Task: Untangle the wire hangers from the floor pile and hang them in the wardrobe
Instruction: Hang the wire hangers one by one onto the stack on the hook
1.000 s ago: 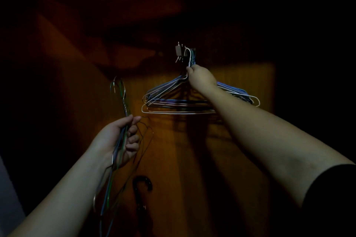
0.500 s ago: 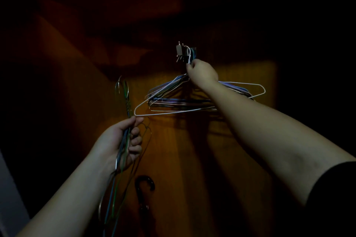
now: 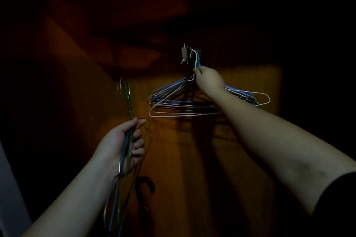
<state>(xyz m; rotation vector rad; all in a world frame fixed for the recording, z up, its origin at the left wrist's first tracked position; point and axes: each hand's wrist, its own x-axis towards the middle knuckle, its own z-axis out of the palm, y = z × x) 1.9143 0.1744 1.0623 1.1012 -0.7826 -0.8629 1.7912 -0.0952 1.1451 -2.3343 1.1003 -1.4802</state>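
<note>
Inside the dark wardrobe, several wire hangers [image 3: 173,100] hang bunched from a small metal hook [image 3: 185,54] on the wooden back panel. My right hand [image 3: 209,80] is raised to them and pinches the neck of a white wire hanger [image 3: 185,115] just below the hook; its white hook loops over the metal one. My left hand [image 3: 125,144] is lower and to the left and grips a bundle of wire hangers [image 3: 126,102] by their necks, hooks pointing up, bodies trailing down past my forearm.
The wooden back panel [image 3: 192,159] is lit only in the middle; the rest of the wardrobe is very dark. A black curved handle [image 3: 144,184], like an umbrella's, stands low beside my left forearm. A pale edge [image 3: 9,198] shows at the far left.
My right hand has lifted the white hanger up to the hook, tilted it, then let it level out among the hung ones. My left hand with its bundle has barely shifted.
</note>
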